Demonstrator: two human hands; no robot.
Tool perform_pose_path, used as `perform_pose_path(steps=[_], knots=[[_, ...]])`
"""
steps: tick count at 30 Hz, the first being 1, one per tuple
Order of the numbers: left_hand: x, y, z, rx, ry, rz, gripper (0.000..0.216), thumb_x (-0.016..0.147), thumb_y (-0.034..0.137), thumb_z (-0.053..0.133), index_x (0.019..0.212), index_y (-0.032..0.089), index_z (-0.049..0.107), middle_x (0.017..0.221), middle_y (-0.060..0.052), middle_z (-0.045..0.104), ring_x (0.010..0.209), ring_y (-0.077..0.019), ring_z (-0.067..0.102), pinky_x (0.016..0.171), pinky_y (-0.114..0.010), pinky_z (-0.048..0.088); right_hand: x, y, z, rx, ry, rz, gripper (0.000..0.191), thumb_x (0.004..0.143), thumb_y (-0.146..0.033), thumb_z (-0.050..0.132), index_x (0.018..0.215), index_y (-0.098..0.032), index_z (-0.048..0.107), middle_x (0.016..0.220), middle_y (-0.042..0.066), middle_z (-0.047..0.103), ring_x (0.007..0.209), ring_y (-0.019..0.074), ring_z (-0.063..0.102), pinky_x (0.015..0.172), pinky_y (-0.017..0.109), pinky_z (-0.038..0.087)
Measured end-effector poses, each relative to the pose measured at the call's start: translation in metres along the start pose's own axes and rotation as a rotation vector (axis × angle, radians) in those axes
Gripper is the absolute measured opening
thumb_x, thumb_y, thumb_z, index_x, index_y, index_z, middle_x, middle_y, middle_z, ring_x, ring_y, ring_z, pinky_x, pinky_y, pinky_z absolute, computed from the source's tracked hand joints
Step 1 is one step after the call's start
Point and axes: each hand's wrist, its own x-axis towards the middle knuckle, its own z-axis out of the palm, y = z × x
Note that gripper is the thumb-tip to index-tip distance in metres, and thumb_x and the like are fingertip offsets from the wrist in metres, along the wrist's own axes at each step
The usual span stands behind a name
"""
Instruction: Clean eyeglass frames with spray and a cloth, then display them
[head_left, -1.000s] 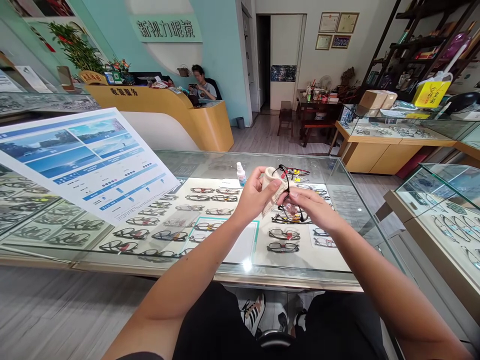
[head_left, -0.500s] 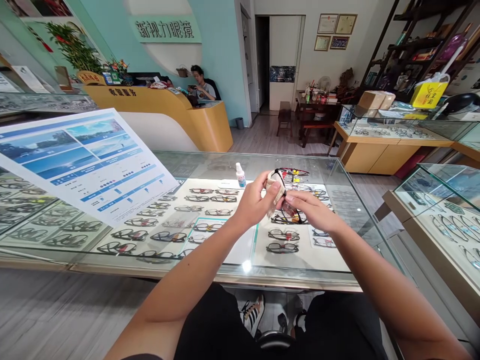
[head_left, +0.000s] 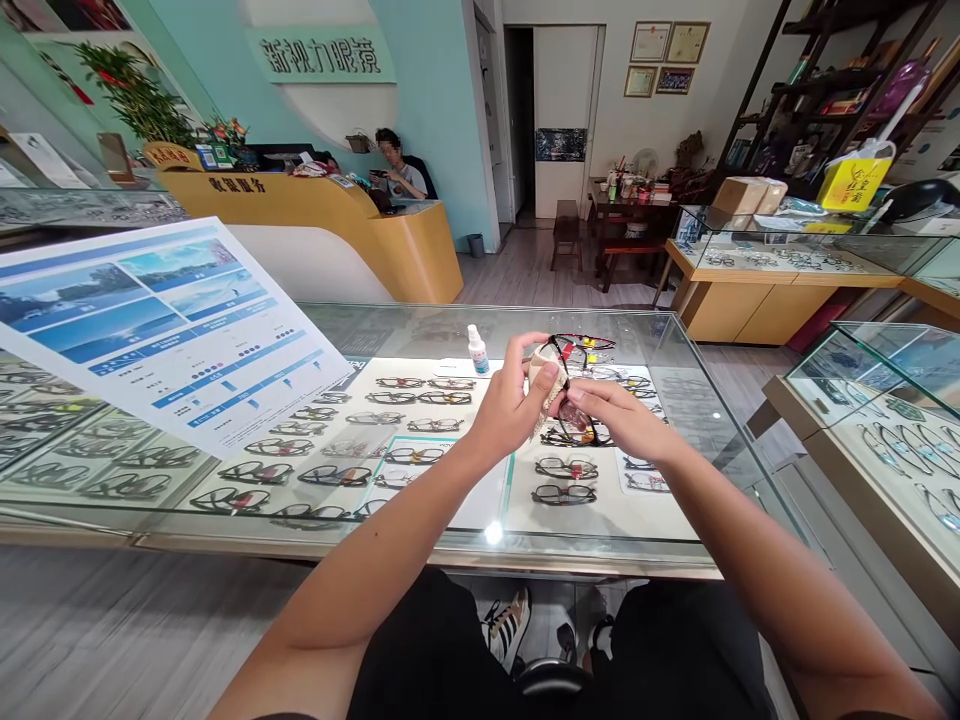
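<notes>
My left hand point(head_left: 511, 398) is closed on a cream cloth point(head_left: 543, 372), pressed with the thumb around one lens of a pair of dark-framed eyeglasses point(head_left: 575, 420). The middle of that frame is pinched by the fingers of my right hand point(head_left: 616, 408). The other lens hangs below my fingertips, over the glass counter. A small white spray bottle point(head_left: 478, 356) stands upright on the counter, left of and beyond the hands. Part of the eyeglass frame is hidden by the cloth and fingers.
Under the counter's glass top point(head_left: 630, 540) lie rows of eyeglasses point(head_left: 564, 495). A printed sheet point(head_left: 187, 345) rises at the left. Farther back are a yellow reception desk point(head_left: 420, 245) with a seated person, and another display case point(head_left: 795, 275) at the right.
The thumb and cloth in my left hand have shifted slightly on the lens, and the eyeglasses have turned a little. The whole view has moved slightly.
</notes>
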Motion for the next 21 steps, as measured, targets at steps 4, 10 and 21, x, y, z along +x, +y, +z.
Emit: perform_pose_path(steps=[4, 10, 21], knots=[[0.000, -0.003, 0.002, -0.057, 0.021, -0.041, 0.062, 0.104, 0.064, 0.064, 0.147, 0.023, 0.047, 0.073, 0.005, 0.068, 0.074, -0.0179, 0.066, 0.076, -0.032, 0.043, 0.000, 0.002, -0.002, 0.006, -0.003, -0.013, 0.049, 0.110, -0.062, 0.056, 0.103, -0.020, 0.080, 0.080, 0.000, 0.055, 0.078, 0.0185, 0.049, 0.076, 0.032, 0.040], [0.007, -0.014, 0.003, -0.284, 0.031, -0.147, 0.070, 0.092, 0.066, 0.079, 0.129, 0.026, 0.036, 0.081, 0.006, 0.074, 0.067, -0.0142, 0.066, 0.073, -0.029, 0.045, 0.001, 0.001, -0.003, 0.024, -0.021, -0.015, 0.051, 0.109, -0.064, 0.056, 0.101, -0.019, 0.079, 0.081, 0.001, 0.056, 0.078, 0.0179, 0.050, 0.077, 0.032, 0.040], [0.011, -0.007, 0.000, -0.399, -0.100, -0.222, 0.060, 0.089, 0.070, 0.081, 0.114, 0.022, 0.056, 0.072, 0.004, 0.073, 0.062, -0.0138, 0.065, 0.069, -0.028, 0.047, 0.001, 0.001, -0.002, 0.030, -0.013, -0.016, 0.051, 0.109, -0.065, 0.057, 0.100, -0.019, 0.078, 0.082, 0.001, 0.058, 0.078, 0.0180, 0.051, 0.075, 0.032, 0.040]])
